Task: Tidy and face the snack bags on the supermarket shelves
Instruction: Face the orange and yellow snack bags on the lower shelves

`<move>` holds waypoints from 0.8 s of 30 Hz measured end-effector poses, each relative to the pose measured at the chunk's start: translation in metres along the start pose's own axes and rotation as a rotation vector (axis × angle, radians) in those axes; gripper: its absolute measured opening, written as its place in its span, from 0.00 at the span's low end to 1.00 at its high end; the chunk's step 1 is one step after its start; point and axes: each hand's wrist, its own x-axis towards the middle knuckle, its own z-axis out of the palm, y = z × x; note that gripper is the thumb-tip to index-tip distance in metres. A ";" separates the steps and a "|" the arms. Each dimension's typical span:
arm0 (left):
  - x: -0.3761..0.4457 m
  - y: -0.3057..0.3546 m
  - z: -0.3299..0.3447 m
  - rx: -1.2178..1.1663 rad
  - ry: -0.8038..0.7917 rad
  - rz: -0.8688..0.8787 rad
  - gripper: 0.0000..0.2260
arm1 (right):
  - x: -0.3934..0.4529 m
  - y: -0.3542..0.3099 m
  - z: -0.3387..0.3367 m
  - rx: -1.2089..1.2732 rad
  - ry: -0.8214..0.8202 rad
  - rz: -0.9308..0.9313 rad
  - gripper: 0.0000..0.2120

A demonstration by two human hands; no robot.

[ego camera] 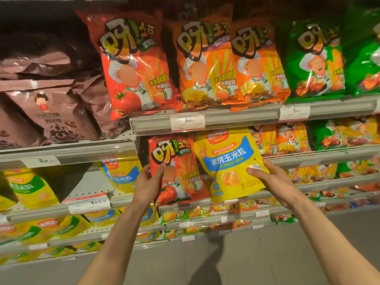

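My left hand (147, 185) grips the left edge of a red tomato-flavour snack bag (177, 171), upright and facing me, in front of the middle shelf. Beside it, my right hand (267, 177) holds the right side of a yellow baked corn bag (225, 165) with a blue band, tilted slightly left. The two bags touch side by side. Both sit just under the shelf rail with a price tag (187, 121). Above it stand a large red bag (136, 64), two orange bags (202, 64), and green bags (316, 58).
Brown chocolate snack bags (51, 112) fill the upper left shelf. Yellow corn bags (121, 173) sit on the left lower shelves. Small orange and green bags (292, 138) line the right middle shelves. Grey floor (236, 260) lies below.
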 end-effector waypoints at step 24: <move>0.005 0.010 -0.019 0.699 -0.211 0.337 0.51 | -0.013 -0.007 0.023 0.000 0.022 0.012 0.35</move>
